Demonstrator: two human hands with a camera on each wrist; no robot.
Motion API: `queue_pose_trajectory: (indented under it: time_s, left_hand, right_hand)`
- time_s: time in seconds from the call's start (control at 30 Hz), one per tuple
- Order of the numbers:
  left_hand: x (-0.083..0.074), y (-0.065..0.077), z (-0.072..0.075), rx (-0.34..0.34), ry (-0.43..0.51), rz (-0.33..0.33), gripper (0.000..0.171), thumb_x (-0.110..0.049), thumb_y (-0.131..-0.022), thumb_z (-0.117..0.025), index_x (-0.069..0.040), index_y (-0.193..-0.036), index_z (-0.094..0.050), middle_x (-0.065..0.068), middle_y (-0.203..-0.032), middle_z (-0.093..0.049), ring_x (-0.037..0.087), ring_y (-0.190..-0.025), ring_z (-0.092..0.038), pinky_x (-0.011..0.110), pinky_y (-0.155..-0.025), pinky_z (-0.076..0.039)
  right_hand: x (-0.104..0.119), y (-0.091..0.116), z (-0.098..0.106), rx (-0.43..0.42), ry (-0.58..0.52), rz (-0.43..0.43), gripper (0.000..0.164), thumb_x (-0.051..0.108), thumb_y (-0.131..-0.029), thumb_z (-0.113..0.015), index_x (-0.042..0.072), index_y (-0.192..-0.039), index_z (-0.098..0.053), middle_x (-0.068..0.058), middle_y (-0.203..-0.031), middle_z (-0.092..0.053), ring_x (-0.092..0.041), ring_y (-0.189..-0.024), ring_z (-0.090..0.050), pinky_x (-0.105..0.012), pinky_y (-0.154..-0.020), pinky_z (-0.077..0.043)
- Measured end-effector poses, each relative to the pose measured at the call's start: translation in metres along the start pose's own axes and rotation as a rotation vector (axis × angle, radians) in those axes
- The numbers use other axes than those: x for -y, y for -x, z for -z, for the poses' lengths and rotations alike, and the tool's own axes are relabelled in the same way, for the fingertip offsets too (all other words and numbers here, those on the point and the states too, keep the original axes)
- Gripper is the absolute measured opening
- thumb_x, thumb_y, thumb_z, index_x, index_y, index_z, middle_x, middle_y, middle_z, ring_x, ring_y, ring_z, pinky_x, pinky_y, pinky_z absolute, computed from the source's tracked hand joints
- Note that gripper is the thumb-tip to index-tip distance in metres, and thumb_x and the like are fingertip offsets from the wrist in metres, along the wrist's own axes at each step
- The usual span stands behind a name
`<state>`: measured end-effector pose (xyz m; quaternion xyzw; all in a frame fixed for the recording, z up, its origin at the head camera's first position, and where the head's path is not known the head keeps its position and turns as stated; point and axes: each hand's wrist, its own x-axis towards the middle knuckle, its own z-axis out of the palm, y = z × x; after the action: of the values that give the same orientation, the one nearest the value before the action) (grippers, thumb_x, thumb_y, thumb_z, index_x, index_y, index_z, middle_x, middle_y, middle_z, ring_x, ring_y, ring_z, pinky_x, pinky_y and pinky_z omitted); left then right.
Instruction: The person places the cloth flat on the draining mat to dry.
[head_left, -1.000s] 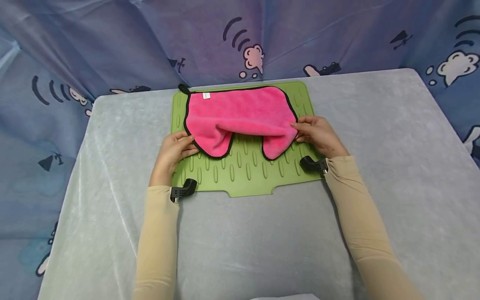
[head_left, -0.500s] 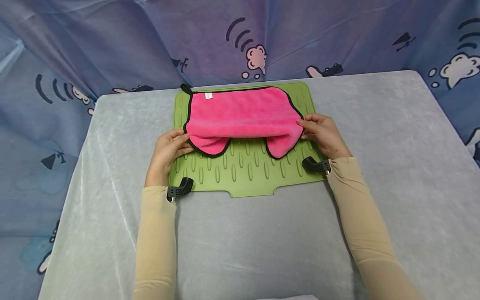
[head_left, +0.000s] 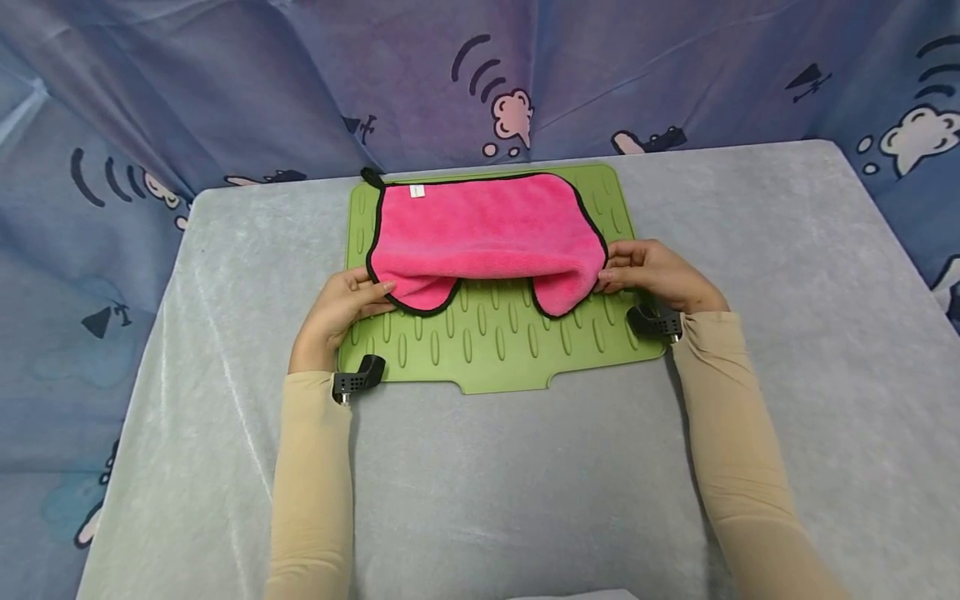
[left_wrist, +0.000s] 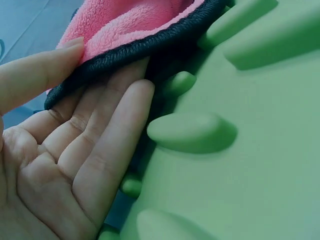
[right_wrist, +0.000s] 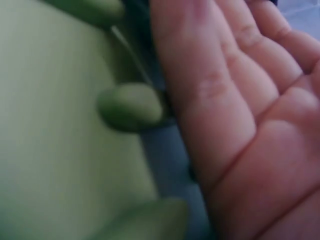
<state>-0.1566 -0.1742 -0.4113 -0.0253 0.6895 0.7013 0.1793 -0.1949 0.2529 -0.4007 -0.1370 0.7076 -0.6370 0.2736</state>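
Observation:
A pink plush towel (head_left: 487, 225) with black edging lies over a green ribbed mat (head_left: 495, 367), its near part folded under in a rounded fold. My left hand (head_left: 333, 308) pinches the towel's left edge, thumb on top and fingers beneath; the left wrist view shows the black trim (left_wrist: 135, 52) between them. On the opposite side, my right hand (head_left: 656, 273) pinches the right edge near the lower corner. The right wrist view is blurred and shows my right hand's fingers (right_wrist: 210, 90) beside the mat, with the towel out of sight there.
The mat lies on a table with a pale grey cloth (head_left: 510, 483). Behind stands a blue-purple patterned curtain (head_left: 420, 92). A black hanging loop (head_left: 372, 177) sticks out from the towel's far left corner. Something white (head_left: 585, 595) shows at the bottom edge.
The towel's near fold has become straighter and both sides are spread wider. My right hand has shifted outward, then slid down the right edge. My left hand has moved slightly left, then down a little.

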Motion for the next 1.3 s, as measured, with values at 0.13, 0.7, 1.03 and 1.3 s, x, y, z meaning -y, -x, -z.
queue_pose_trajectory:
  time_s: [0.13, 0.7, 1.03, 1.3]
  left_hand:
    - [0.001, 0.0, 0.0, -0.016, 0.022, 0.004, 0.005, 0.002, -0.094, -0.051, 0.004, -0.099, -0.054, -0.001, -0.08, -0.063, 0.009, -0.074, -0.066, 0.027, -0.075, -0.056]
    - [-0.003, 0.004, 0.007, -0.051, 0.083, -0.046, 0.015, 0.0, -0.093, -0.054, -0.005, -0.081, -0.061, -0.001, -0.072, -0.063, 0.009, -0.068, -0.065, 0.025, -0.069, -0.056]
    - [-0.003, 0.005, 0.009, -0.021, 0.059, -0.045, 0.011, -0.001, -0.093, -0.055, -0.006, -0.086, -0.062, -0.002, -0.074, -0.064, 0.008, -0.068, -0.063, 0.024, -0.068, -0.055]
    - [-0.002, 0.007, 0.011, 0.06, -0.054, 0.001, 0.04, 0.005, -0.088, -0.059, 0.017, -0.124, -0.047, -0.005, -0.087, -0.069, 0.007, -0.076, -0.065, 0.022, -0.073, -0.055]
  right_hand:
    - [0.0, 0.0, 0.0, -0.024, -0.082, 0.047, 0.003, -0.002, -0.09, -0.06, 0.0, -0.087, -0.06, -0.006, -0.083, -0.068, -0.017, -0.075, -0.066, -0.029, -0.073, -0.056]
    - [-0.001, 0.005, 0.003, -0.096, -0.249, 0.146, 0.007, -0.006, -0.091, -0.055, -0.002, -0.09, -0.06, -0.004, -0.08, -0.062, -0.014, -0.071, -0.064, -0.027, -0.067, -0.056]
    - [-0.001, 0.004, 0.004, -0.07, -0.179, 0.104, 0.01, -0.004, -0.091, -0.056, 0.003, -0.092, -0.063, -0.002, -0.083, -0.065, -0.015, -0.072, -0.064, -0.028, -0.069, -0.056]
    - [-0.001, 0.006, 0.005, 0.078, 0.009, 0.046, 0.031, -0.007, -0.088, -0.06, 0.013, -0.11, -0.064, -0.001, -0.095, -0.068, -0.011, -0.08, -0.064, -0.024, -0.075, -0.053]
